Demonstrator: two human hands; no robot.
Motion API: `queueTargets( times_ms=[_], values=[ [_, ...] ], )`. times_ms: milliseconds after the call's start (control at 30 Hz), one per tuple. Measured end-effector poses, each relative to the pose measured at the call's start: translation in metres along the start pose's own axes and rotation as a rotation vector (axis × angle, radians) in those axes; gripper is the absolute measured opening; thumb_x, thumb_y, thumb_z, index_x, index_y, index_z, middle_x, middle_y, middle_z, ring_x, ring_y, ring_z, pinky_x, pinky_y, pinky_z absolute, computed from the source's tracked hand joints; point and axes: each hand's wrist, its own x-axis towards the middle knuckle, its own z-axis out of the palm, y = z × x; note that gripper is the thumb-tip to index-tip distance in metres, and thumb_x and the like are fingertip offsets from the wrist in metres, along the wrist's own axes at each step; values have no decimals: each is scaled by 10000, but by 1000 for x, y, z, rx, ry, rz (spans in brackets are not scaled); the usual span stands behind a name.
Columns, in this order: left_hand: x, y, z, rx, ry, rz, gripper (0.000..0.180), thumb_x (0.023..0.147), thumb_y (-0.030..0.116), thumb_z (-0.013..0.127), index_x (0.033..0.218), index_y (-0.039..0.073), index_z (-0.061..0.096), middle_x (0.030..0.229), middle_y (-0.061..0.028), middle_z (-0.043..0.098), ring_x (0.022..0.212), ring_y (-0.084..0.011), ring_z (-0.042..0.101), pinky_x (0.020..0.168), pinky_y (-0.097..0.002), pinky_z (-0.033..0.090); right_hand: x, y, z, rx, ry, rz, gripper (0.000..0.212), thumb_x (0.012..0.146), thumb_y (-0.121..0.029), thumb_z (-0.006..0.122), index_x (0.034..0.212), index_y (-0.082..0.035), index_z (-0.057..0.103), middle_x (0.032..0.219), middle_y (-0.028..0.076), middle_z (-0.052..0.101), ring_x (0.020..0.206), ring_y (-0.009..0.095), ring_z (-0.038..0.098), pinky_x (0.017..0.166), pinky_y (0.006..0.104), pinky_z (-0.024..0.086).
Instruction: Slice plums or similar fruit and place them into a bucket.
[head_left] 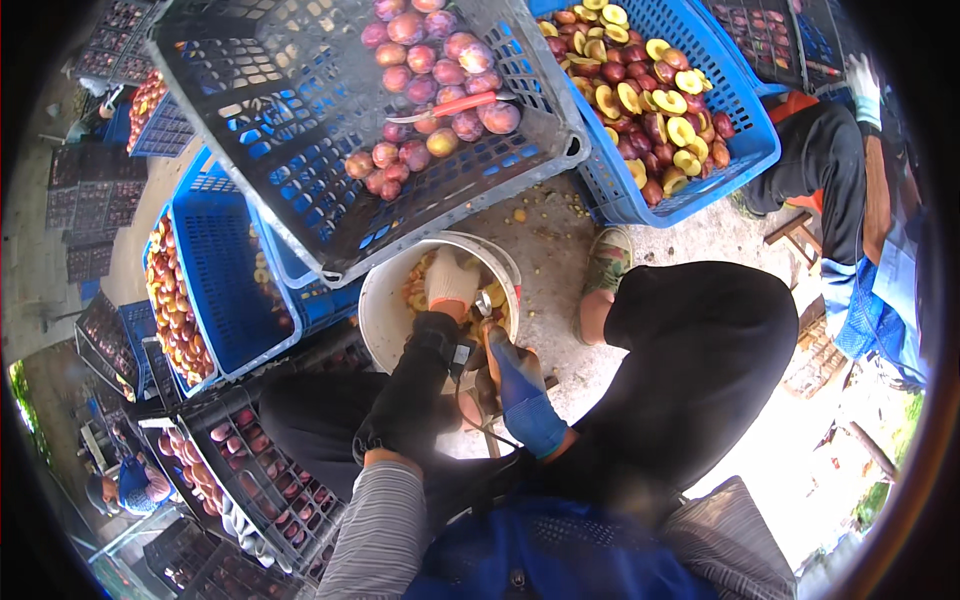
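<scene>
My left hand (452, 277), in a white knit glove, reaches down into a white bucket (376, 312) between my knees. Its fingertips are hidden, so its grip does not show. Cut plum pieces (417, 285) lie in the bucket around it. At the bucket's near right rim, my right hand (515, 378) wears a blue and grey glove and is closed around a small tool with a shiny rounded metal end (484, 302). Beyond the bucket, a dark grey crate (270, 140) stands tilted toward me, holding whole plums (425, 70). A red-handled knife (462, 105) rests on them.
A blue crate of halved plums (650, 100) stands at the far right. More blue crates (225, 270) are at left, with a black crate of plums (275, 480) beside my left leg. Another person's gloved hand (862, 85) shows at right. Fruit scraps dot the concrete floor (545, 250).
</scene>
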Motion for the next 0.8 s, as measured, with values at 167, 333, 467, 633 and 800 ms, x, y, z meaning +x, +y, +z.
queueTargets(
  times_ms=[167,333,467,633,800],
  values=[
    [-31,-4,-45,-745,-317,-213,316,724,179,533,966,-24,538,741,-71,569,609,-128,526,531,-237,422,-10,9,2,-30,65,-79,439,819,-470,446,699,-58,540,482,-16,432,394,68,386,370,206,290],
    [-92,16,-93,-1607,-269,-312,263,817,236,458,866,-8,540,717,-81,552,577,-136,507,499,-238,429,-16,29,8,-378,-5,-243,422,834,-429,440,712,-41,555,547,45,531,430,160,480,418,281,356],
    [-143,20,-120,-1540,-142,-243,198,789,240,490,838,59,555,754,-47,552,648,-150,521,533,-245,411,-25,51,16,-873,28,-717,338,829,-349,437,776,-39,562,689,198,548,699,389,519,583,440,402],
    [-172,7,-135,-1426,86,-226,213,742,178,472,879,29,540,751,-75,555,611,-162,538,515,-229,441,-37,64,23,-1054,-49,-933,348,827,-364,437,781,-44,567,687,194,558,679,377,531,569,430,408],
    [-175,-5,-130,-1592,151,-226,184,748,186,481,886,69,514,691,-41,533,563,-151,524,450,-241,414,-44,74,30,-1156,-64,-942,363,826,-378,430,791,-46,572,694,194,562,683,375,534,572,423,418]
  ],
)
